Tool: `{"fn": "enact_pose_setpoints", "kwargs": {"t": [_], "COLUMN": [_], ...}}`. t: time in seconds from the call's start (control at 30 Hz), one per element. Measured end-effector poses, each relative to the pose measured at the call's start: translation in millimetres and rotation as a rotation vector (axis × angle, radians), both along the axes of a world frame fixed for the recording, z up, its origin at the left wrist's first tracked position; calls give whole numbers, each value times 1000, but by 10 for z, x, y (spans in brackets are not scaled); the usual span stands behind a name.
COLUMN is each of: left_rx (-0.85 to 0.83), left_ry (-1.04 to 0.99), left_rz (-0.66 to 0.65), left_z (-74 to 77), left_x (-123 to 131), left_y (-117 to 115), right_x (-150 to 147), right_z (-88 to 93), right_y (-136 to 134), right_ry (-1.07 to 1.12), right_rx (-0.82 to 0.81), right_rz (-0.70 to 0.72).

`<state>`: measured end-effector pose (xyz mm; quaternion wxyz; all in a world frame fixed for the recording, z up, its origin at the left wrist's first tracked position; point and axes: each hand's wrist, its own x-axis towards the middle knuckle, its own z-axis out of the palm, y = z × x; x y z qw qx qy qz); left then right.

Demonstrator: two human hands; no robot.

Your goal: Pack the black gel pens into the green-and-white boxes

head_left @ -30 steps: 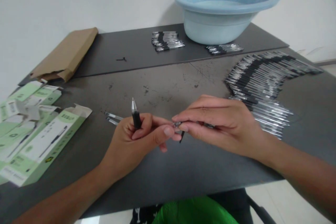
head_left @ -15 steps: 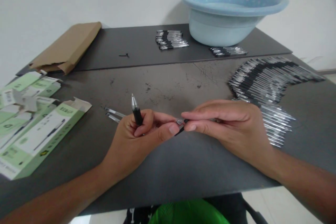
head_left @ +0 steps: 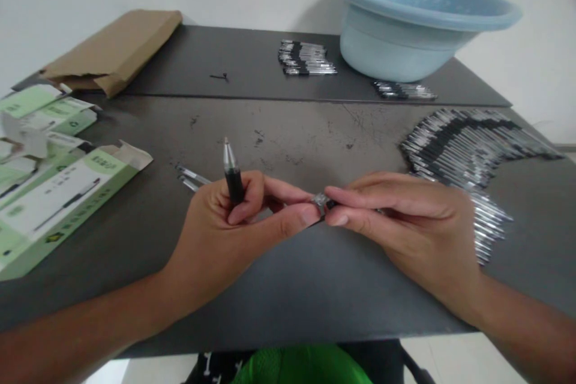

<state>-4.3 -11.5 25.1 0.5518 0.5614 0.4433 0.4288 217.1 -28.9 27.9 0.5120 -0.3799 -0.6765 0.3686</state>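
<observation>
My left hand [head_left: 240, 234] is closed around a pen [head_left: 233, 174], whose metal tip points up above a black grip; the rest of it is hidden in the fingers. Between that hand's thumb and forefinger sits a small clear-and-silver piece [head_left: 320, 198], probably a pen's end. My right hand [head_left: 405, 228] pinches a small black part [head_left: 332, 204] right against it, mostly covered by the fingertips. Whether the two pieces are joined, I cannot tell. Beyond my left knuckles, two more pens [head_left: 191, 175] lie on the table, partly hidden.
A large fan of pens [head_left: 454, 144] spreads at the right. Smaller pen groups [head_left: 306, 58] [head_left: 405, 90] lie near a blue basin [head_left: 405, 42]. Green-and-white pen boxes [head_left: 67, 198] and a brown paper packet [head_left: 112, 51] occupy the left. A small black bit [head_left: 220, 77] lies on the back panel.
The camera view has shifted slightly. Both hands keep their pinch at the small pieces, and the pen in my left hand still points up.
</observation>
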Motion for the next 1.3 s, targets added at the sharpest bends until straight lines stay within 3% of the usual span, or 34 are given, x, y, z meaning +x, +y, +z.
{"fn": "enact_pose_setpoints", "kwargs": {"t": [0.43,0.9,1.13,1.3], "left_rx": [57,122,137,150], "left_ry": [-24,32,28,23], "left_rz": [-44,-1,-7,11], "left_z": [-47,-38,-28,-44], "left_x": [-27,-1,6,10], "left_y": [-42,-94,-96,-102], "right_x": [-14,-34,-26,-56], "right_z": [-18,-45,-66,-119], "right_y": [-45,-65,-53,-25], "right_ry": [-11,13,-7,97], "right_rx": [21,-30,-57,-71], "right_rz": [-65,-192,-175,-72]}}
